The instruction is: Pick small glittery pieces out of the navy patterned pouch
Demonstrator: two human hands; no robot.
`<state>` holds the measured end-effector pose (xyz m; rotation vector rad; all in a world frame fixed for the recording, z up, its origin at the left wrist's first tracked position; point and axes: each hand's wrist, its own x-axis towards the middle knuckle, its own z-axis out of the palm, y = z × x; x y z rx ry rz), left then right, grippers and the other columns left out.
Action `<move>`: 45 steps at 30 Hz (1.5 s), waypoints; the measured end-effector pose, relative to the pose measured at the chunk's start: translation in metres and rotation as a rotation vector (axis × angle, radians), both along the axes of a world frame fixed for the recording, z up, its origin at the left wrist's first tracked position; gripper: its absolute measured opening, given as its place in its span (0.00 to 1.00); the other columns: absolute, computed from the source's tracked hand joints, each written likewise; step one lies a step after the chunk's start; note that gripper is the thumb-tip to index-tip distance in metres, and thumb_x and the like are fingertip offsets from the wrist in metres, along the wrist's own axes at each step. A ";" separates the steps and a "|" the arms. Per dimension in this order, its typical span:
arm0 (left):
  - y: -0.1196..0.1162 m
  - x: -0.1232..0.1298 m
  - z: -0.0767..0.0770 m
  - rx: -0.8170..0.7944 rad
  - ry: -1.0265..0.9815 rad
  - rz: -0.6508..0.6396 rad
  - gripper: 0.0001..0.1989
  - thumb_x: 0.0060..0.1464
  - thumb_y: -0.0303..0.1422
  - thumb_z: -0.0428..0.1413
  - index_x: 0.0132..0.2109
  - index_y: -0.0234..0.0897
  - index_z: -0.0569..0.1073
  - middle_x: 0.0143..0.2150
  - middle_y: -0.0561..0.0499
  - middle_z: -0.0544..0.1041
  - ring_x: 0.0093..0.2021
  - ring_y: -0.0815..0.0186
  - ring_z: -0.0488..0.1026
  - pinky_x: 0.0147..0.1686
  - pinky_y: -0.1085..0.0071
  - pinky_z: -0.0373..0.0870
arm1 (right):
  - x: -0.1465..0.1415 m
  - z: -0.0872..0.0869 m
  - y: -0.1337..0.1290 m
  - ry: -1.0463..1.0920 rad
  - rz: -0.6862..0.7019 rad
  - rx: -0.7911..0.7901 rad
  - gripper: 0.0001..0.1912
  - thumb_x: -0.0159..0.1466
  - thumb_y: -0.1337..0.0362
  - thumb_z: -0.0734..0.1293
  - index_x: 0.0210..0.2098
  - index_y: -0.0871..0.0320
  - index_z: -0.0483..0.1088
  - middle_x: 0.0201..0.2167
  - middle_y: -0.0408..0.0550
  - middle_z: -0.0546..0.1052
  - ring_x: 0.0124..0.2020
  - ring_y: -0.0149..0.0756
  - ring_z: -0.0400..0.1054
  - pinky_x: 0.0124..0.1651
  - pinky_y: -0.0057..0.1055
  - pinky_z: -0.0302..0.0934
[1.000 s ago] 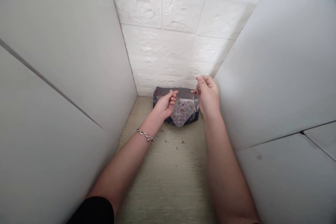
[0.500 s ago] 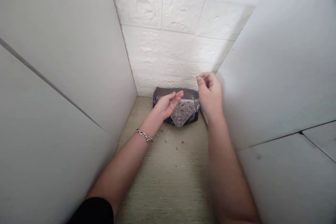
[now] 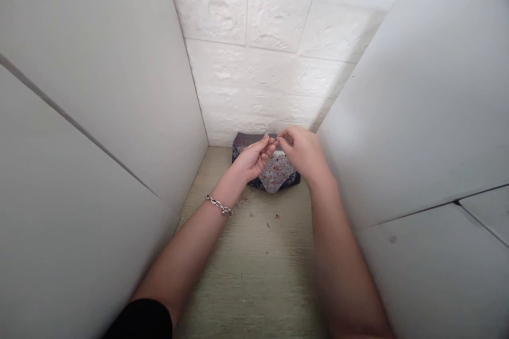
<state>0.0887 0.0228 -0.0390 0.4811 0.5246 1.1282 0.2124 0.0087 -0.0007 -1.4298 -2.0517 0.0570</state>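
Against the back wall on the floor lies an open dark patterned bag (image 3: 293, 179) with a silvery inside, holding many tiny pale and coloured pieces (image 3: 275, 169). Above it, my left hand (image 3: 254, 159) is palm up with thumb and fingers pinched together; whatever lies between them is too small to make out. Fingertips of my right hand (image 3: 302, 151) are pinched and meet the left fingertips. Anything in that pinch is also too small to name. A silver chain bracelet (image 3: 218, 205) is on my left wrist. Both hands cover part of the bag's opening.
Tall white panels stand close on the left (image 3: 99, 63) and right (image 3: 429, 106). A white brick-textured wall (image 3: 246, 69) closes off the back. Small brown scraps (image 3: 277, 216) lie on the pale wood-grain floor (image 3: 254, 275) between the panels.
My right hand has moved left and slightly down, bringing its fingertips to my left hand. The left fingers have closed into a pinch. The bag stays in place.
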 end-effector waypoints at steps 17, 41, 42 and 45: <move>-0.002 0.001 0.001 -0.015 0.030 -0.016 0.08 0.51 0.28 0.50 0.28 0.29 0.69 0.22 0.53 0.69 0.19 0.81 0.67 0.14 0.88 0.59 | -0.003 0.004 -0.003 -0.030 0.009 -0.003 0.09 0.55 0.63 0.57 0.29 0.58 0.67 0.28 0.47 0.69 0.29 0.31 0.59 0.32 0.28 0.49; -0.001 -0.001 0.001 -0.009 -0.090 -0.136 0.06 0.50 0.21 0.48 0.31 0.27 0.69 0.24 0.53 0.68 0.17 0.85 0.61 0.14 0.91 0.56 | -0.002 0.010 -0.010 -0.087 -0.047 0.008 0.09 0.56 0.64 0.55 0.29 0.58 0.65 0.31 0.50 0.70 0.33 0.34 0.61 0.34 0.30 0.52; -0.001 -0.001 0.001 0.006 -0.088 -0.141 0.06 0.49 0.20 0.48 0.32 0.27 0.70 0.24 0.53 0.68 0.18 0.85 0.61 0.14 0.91 0.57 | -0.002 0.010 -0.010 -0.091 -0.047 0.007 0.09 0.56 0.64 0.55 0.29 0.58 0.65 0.31 0.50 0.70 0.33 0.34 0.61 0.33 0.29 0.52; 0.001 -0.001 0.000 0.049 -0.077 -0.152 0.08 0.49 0.18 0.47 0.34 0.26 0.70 0.26 0.52 0.70 0.19 0.84 0.62 0.15 0.90 0.58 | -0.001 0.010 -0.009 -0.106 -0.045 0.005 0.09 0.56 0.64 0.55 0.30 0.59 0.65 0.31 0.50 0.70 0.33 0.34 0.62 0.34 0.29 0.52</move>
